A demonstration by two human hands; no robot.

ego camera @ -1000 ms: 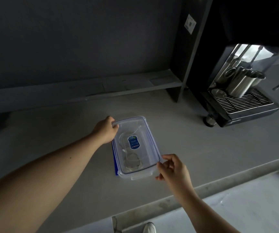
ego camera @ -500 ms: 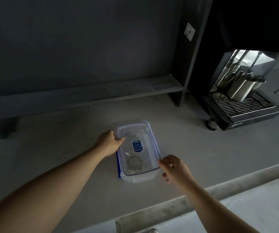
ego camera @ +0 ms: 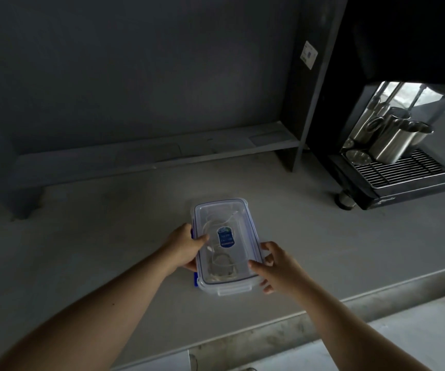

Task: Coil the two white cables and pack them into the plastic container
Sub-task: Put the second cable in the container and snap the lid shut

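White cables (ego camera: 220, 259) lie coiled inside the clear rectangular plastic container (ego camera: 240, 210) on the grey counter (ego camera: 109, 236), lid on, so sealing seems in hand: left hand (ego camera: 185, 247) and right hand (ego camera: 275, 269) clasp its long sides, clips probably next.

There is a single view, from a wide-angle camera worn on the person's head. It looks forward and steeply down over the grey desk (ego camera: 109, 250), from above and behind both forearms, which enter at the bottom edge and reach away from the lens. The fingers (ego camera: 256, 265) sit near the middle of the frame, fairly close below the camera. Beyond the fingers the view takes in the dark back wall (ego camera: 135, 76); far to their right stands a coffee machine (ego camera: 392, 172). The wide lens bends straight edges near the frame's borders.
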